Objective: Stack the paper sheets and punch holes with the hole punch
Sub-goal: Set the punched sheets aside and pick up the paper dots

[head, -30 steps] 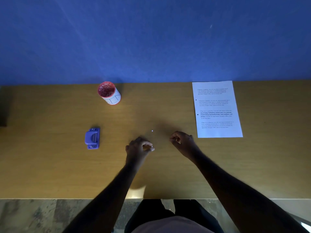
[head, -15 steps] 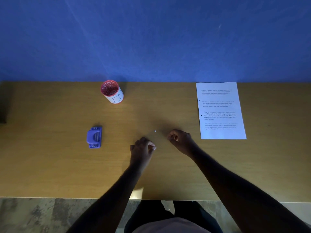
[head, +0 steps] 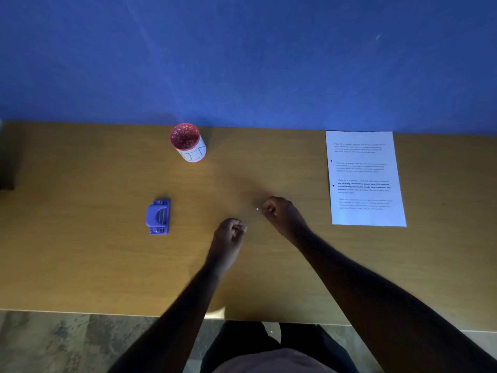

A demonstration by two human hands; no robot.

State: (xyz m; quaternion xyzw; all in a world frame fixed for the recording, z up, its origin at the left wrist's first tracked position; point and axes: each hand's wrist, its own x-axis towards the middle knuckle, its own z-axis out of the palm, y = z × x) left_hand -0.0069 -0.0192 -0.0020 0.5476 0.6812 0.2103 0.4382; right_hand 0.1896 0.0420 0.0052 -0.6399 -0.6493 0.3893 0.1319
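White printed paper sheets lie at the right rear of the wooden table, with two punched holes along the left margin. A purple hole punch rests on the table at the left. My left hand is curled into a loose fist at the table's middle, something small and pale at its fingertips. My right hand is beside it, fingers pinched together, right next to a tiny white paper dot on the table. Neither hand touches the sheets or the punch.
A red and white cup stands at the back, left of centre, near the blue wall. A dark object sits at the far left edge. The table's front edge runs above a tiled floor.
My right hand has crept left toward the tiny white dot. My left hand has stayed curled in nearly the same spot. The view has shifted slightly.
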